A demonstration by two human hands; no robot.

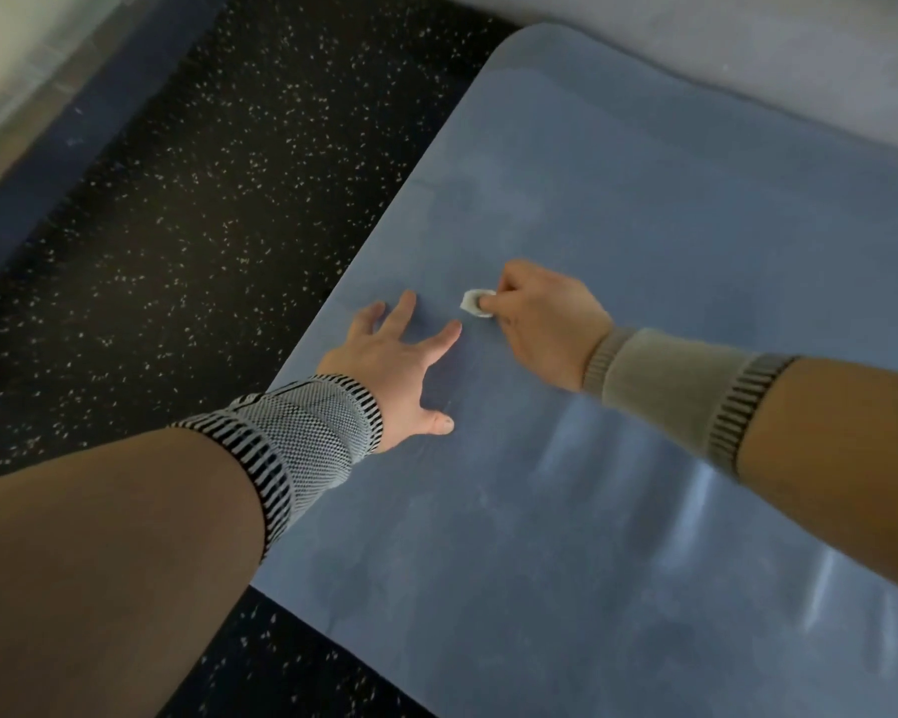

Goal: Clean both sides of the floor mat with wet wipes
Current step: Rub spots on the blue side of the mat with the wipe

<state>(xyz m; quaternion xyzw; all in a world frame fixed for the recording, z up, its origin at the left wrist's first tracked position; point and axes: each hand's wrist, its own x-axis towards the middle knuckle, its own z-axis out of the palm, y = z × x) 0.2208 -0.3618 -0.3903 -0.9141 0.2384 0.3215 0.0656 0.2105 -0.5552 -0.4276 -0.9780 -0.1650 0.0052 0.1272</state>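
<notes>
Nearest the camera, two bare forearms reach forward over the mat (pixel 618 510), a blue sheet lying flat on a black speckled floor (pixel 177 225). Pale streaks of glare or wetness show on the mat's near right part, below the right forearm.

The left arm wears a black-and-white knit band (pixel 302 437) at the wrist. Beyond it the left hand (pixel 395 365) lies palm down on the mat near its left edge, fingers (pixel 403 313) straight and spread apart, thumb out to the right, holding nothing.

The right arm wears a beige band (pixel 670 396) with a dark ribbed cuff. The right hand (pixel 540 318) sits just beyond and to the right of the left hand, close to it but not touching. Its fingers are curled together and clamped on a small white wipe (pixel 474 302), bunched up and held against the mat's surface just past the left index fingertip.

Farther off, the mat's rounded far corner meets the floor. A pale grey surface (pixel 747 54) runs along the mat's far edge, and at far left a dark blue strip (pixel 73 121) borders the floor beside a lighter wall.
</notes>
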